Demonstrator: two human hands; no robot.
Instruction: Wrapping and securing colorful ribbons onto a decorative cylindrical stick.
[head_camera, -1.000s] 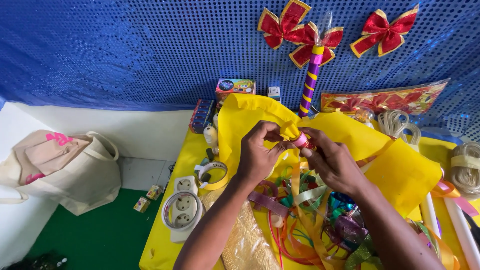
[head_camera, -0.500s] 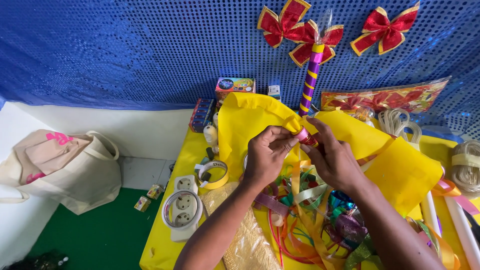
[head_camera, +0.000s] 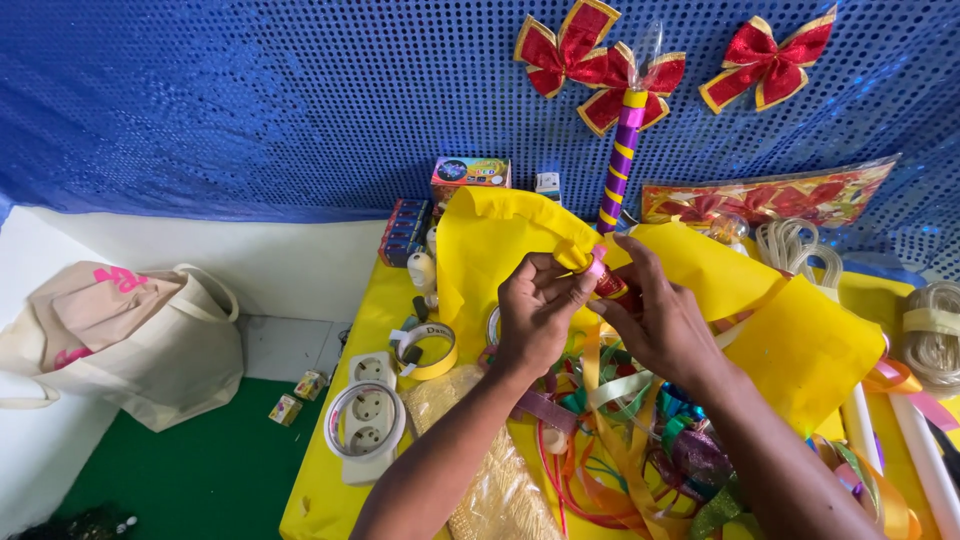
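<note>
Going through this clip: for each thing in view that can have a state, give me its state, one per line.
Left hand: fingers pinched on the gathered yellow sheet.
Right hand: fingers closed on the small red and pink piece.
Yellow sheet: bunched at the top, draped over the table.
Red and pink piece: held at the bunched spot.
Tape roll: lying flat.
Power strip: nothing plugged in, a clear tape roll on it.
Tote bag: on the floor, slumped.
Ribbons: loose, tangled.
</note>
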